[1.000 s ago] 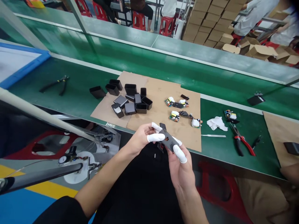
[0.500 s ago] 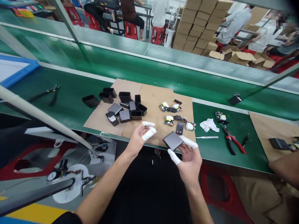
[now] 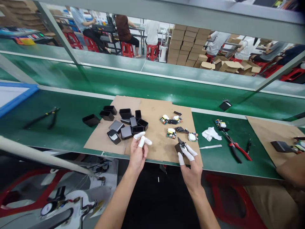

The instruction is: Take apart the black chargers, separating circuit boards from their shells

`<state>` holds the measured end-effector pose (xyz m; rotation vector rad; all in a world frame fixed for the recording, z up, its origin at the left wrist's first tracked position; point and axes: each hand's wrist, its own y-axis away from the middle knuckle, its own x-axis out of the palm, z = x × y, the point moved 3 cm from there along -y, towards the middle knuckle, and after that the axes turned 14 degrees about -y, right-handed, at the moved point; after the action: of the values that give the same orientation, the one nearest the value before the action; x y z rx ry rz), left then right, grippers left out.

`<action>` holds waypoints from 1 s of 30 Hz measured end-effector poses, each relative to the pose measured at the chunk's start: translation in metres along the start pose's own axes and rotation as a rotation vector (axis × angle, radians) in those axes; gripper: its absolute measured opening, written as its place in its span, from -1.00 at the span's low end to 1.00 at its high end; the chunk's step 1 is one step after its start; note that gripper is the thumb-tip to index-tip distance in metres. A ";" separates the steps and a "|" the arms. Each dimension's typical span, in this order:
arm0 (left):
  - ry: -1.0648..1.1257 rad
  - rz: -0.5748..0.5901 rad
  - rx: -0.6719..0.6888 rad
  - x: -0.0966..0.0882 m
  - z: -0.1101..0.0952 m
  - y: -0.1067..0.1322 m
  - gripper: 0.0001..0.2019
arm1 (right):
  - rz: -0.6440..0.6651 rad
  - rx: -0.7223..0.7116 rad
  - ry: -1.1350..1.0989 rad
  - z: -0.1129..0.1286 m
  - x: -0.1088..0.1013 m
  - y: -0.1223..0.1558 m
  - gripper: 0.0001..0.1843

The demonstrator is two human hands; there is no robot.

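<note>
My right hand (image 3: 190, 162), with white finger cots, pinches a small dark flat part (image 3: 179, 147) over the near edge of the brown cardboard sheet (image 3: 157, 140). My left hand (image 3: 138, 149), also in finger cots, hovers over the cardboard with fingers loosely apart and holds nothing. Just beyond it lies a cluster of black plastic housings (image 3: 126, 124). Several small circuit boards (image 3: 171, 125) lie on the cardboard ahead of my right hand.
Red-handled pliers (image 3: 234, 148), a white cloth (image 3: 211, 133) and a thin metal strip (image 3: 211, 146) lie on the green belt (image 3: 71, 114) at right. Black pliers (image 3: 41, 117) lie far left. Another person's arm (image 3: 290, 168) is at the right edge. People sit beyond the line.
My hands separated and moved forward over the cardboard. The left hand let go of the dark part; the right hand carried it toward the circuit boards. The view tilted up.
</note>
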<state>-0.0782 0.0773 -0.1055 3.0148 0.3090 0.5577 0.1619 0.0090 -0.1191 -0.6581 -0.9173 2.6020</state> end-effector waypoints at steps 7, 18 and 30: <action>0.015 -0.009 -0.112 -0.008 0.004 0.001 -0.37 | -0.011 -0.097 0.123 0.001 0.005 0.003 -0.46; 0.141 -0.007 -0.109 -0.007 -0.001 0.005 -0.39 | -0.024 -0.216 0.226 -0.002 0.002 0.005 -0.56; 0.023 -0.027 -0.107 -0.007 0.001 0.001 -0.44 | -0.079 -0.187 0.146 -0.002 -0.009 0.001 -0.60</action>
<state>-0.0839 0.0746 -0.1089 2.8994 0.3098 0.5868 0.1703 0.0050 -0.1184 -0.8301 -1.1236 2.3831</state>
